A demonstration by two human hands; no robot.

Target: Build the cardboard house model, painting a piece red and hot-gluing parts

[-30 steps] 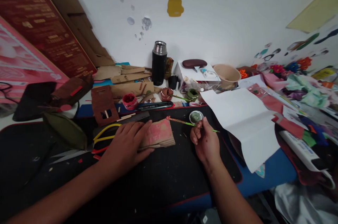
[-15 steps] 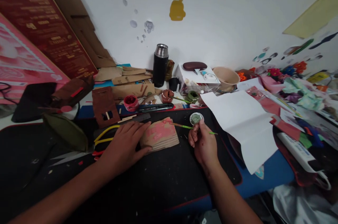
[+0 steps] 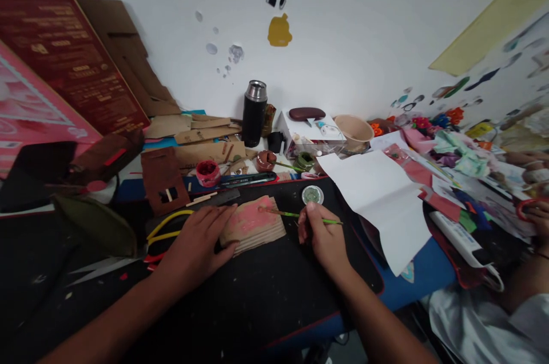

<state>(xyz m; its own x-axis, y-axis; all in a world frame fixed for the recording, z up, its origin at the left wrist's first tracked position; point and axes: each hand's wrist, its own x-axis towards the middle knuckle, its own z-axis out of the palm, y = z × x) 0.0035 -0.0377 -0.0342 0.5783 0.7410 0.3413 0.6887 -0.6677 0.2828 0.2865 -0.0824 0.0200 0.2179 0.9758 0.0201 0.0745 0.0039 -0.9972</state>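
My left hand (image 3: 195,244) lies over the left edge of a small piece of corrugated cardboard (image 3: 257,241), its fingers stretched out and the thumb along the near edge. Pink paint (image 3: 246,218) covers much of the cardboard's top in an uneven coat. A slim paintbrush (image 3: 289,214) with a green handle is pinched in my right hand (image 3: 326,241), its tip touching the pink paint. Just beyond that hand is a small round lid (image 3: 313,195) with greyish green inside. Yellow handles (image 3: 167,221) and scissor blades (image 3: 100,268) lie beside my left hand.
Paint jars stand behind: red (image 3: 208,173), brown (image 3: 266,160) and green (image 3: 305,161). Farther back are a black thermos (image 3: 254,115) and a white box (image 3: 295,134). White paper (image 3: 377,192) spreads to the right. Another person's hand (image 3: 539,218) shows at the right edge.
The brush tip has moved left and nearer across the pink paint. My left hand stays on the cardboard. The view has turned right, bringing another person's hand into sight.
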